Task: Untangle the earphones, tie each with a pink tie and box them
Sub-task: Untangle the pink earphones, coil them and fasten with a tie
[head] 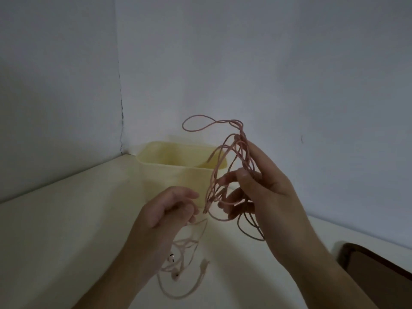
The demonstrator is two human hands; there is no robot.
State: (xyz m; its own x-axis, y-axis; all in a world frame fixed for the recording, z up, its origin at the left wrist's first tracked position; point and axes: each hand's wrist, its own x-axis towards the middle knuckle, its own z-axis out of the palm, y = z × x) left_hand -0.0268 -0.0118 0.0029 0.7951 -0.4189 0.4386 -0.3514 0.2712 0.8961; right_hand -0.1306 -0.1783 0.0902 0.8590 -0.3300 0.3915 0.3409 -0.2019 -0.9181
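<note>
- The table (pixel 66 230) is pale and fills the lower view, set into a corner of plain walls (pixel 267 63).
- The box (pixel 174 175) is cream, open-topped, and stands on the table at the back, behind both hands.
- A dark brown object (pixel 379 264) lies at the right edge; what it is cannot be told.
- The right hand (pixel 263 188) is raised above the table, thumb pinching a bundle of pink ties (pixel 231 166) against the fingers; loops rise above the hand and loose ends hang below.
- The left hand (pixel 169 208) is loosely curled just beside those hanging ends; whether it pinches a cord cannot be told.
- The earphones (pixel 182 264) lie on the table under the left hand, pale cord looped loosely, buds and plug visible.
- Judgement: the step is freeing one tie. Best to take a single hanging end and draw it slowly while the right thumb holds the rest.
- The ties cross each other, so a quick pull may drag several or knot them.
</note>
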